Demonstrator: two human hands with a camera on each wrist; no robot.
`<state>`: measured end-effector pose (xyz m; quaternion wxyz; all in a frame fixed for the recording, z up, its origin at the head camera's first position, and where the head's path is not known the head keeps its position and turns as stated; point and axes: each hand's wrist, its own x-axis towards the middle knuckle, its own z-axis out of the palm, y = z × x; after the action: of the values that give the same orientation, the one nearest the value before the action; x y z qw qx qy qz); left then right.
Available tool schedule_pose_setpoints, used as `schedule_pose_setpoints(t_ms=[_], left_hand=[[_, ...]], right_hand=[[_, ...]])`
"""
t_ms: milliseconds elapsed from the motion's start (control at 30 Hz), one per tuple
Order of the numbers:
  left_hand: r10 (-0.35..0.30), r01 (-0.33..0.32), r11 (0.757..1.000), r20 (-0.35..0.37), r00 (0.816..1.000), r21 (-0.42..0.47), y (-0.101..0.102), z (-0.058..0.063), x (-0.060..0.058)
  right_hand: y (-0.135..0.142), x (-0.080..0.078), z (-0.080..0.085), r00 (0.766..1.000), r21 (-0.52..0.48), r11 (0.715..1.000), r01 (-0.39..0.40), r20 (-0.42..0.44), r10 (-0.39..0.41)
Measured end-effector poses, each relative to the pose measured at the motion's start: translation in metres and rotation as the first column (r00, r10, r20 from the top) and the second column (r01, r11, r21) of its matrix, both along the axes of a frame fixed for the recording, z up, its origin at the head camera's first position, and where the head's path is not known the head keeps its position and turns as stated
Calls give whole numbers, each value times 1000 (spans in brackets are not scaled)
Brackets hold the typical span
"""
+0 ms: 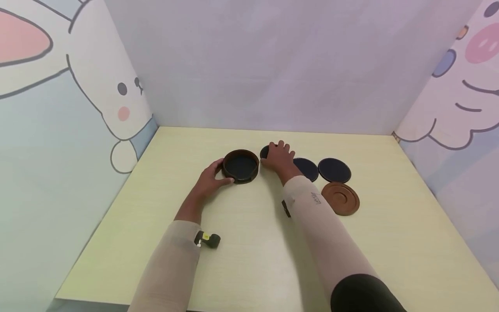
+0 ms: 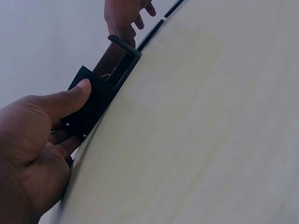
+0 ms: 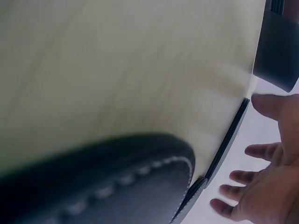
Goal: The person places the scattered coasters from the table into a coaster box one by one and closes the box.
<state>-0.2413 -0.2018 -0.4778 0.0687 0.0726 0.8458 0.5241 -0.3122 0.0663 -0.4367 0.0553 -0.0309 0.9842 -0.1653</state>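
gripping round holder (image 1: pixel 251 176) with left hand (image 1: pixel 208 180), thumb and fingers about its wall; right hand (image 1: pixel 279 157) spread, dark coaster (image 1: pixel 264 152) partly covered by it, contact unclear. best: pinch coaster by rim, left grip firm; mind two more coasters (image 1: pixel 335 170) right of right wrist.

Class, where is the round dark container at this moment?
In the head view, the round dark container stands on the table, left of centre, between the left hand holding it and the right hand.
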Motion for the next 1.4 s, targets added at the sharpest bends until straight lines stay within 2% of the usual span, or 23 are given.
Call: schedule_pose_setpoints(t_ms=[333,567,767,967,1067,1233,1400], left_hand=[[2,-2,1000,-1,1000,-13,1,1,1],[14,-13,1000,15,1000,-23,-1,-1,0],[16,-15,1000,19,1000,-12,-1,-1,0],[12,-12,1000,22,1000,3,0,0,0],[14,-14,1000,20,1000,-3,1,1,1],[13,-13,1000,18,1000,-13,1,1,1],[13,-13,1000,15,1000,-13,2,2,1]], right_hand=[[-4,2,4,992,64,998,16,124,-24],[1,0,4,987,0,1000,4,161,-4],[5,0,5,986,-6,999,-32,164,33],[7,-3,3,992,-29,999,-19,125,23],[7,-7,1,997,-27,999,-17,70,19],[4,-11,-2,999,30,999,-23,-44,24],[-3,-8,3,995,30,998,55,-89,-52]])
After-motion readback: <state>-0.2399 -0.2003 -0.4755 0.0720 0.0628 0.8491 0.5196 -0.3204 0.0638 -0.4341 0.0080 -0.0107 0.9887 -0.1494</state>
